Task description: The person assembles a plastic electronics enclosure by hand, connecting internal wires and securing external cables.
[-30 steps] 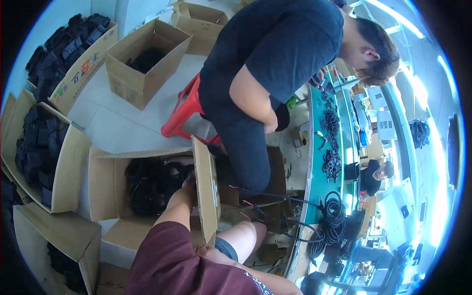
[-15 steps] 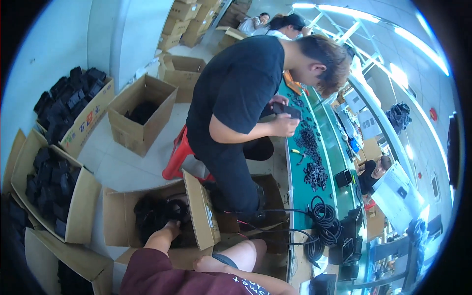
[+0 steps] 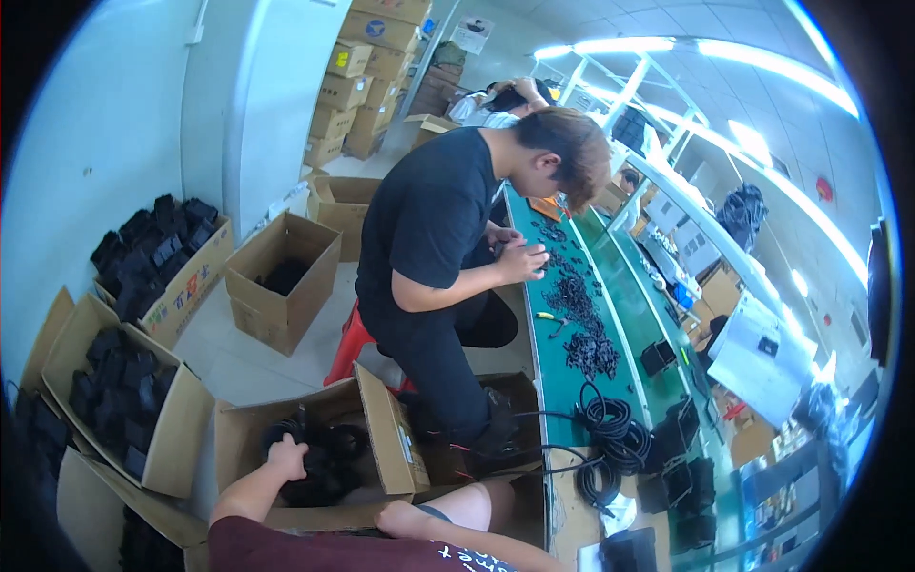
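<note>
My left hand (image 3: 286, 459) reaches into an open cardboard box (image 3: 389, 434) in front of me. Its fingers curl round a coil of black cable (image 3: 279, 434) at the box's left side. More black coils (image 3: 348, 441) lie beside it, dark and hard to tell apart. My right hand (image 3: 400, 519) is curled closed by the near edge of the box, close to my bent leg (image 3: 467, 505). Whatever its fingers may hold is hidden.
Boxes of black plastic parts (image 3: 119, 400) stand at left. A co-worker in black (image 3: 429, 219) sits ahead on a red stool (image 3: 351, 345), hands over a green workbench (image 3: 562, 367). Small black pieces (image 3: 577, 305), yellow-handled cutters (image 3: 548, 316) and a thick cable coil (image 3: 610, 434) lie there.
My left hand has shifted left and up within the box, with a black coil at its fingers. My right hand stays by the near edge. The co-worker's hands have drawn closer together.
</note>
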The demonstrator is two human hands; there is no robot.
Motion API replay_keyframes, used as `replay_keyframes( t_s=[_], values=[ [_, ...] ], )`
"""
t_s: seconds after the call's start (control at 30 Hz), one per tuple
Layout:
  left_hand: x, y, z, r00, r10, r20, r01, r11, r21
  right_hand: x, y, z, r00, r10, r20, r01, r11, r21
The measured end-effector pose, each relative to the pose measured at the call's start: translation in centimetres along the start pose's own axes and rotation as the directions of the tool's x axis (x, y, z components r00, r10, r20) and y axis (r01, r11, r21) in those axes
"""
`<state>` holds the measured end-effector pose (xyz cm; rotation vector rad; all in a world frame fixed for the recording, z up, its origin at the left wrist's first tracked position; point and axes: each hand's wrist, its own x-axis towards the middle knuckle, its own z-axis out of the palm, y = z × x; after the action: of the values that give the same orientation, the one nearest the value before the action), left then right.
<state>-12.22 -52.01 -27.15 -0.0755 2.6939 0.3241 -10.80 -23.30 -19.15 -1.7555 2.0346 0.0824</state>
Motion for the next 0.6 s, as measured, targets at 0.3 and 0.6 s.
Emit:
replay_keyframes(
  t_s=[0.3, 0.6],
  values=[
    [-7.3, -3.1, -16.1, 0.772, -0.384, -0.507, -0.046, 0.761, -0.647, 0.7, -0.7, 0.3, 0.988, 0.112, -0.11, -0.12, 0.99, -0.069],
    [-15.5, 12.8, -30.1, 0.756, 0.262, -0.6, -0.446, 0.877, -0.18, 1.9, -1.2, 0.8, 0.979, 0.143, -0.143, -0.156, 0.984, -0.082]
  ],
)
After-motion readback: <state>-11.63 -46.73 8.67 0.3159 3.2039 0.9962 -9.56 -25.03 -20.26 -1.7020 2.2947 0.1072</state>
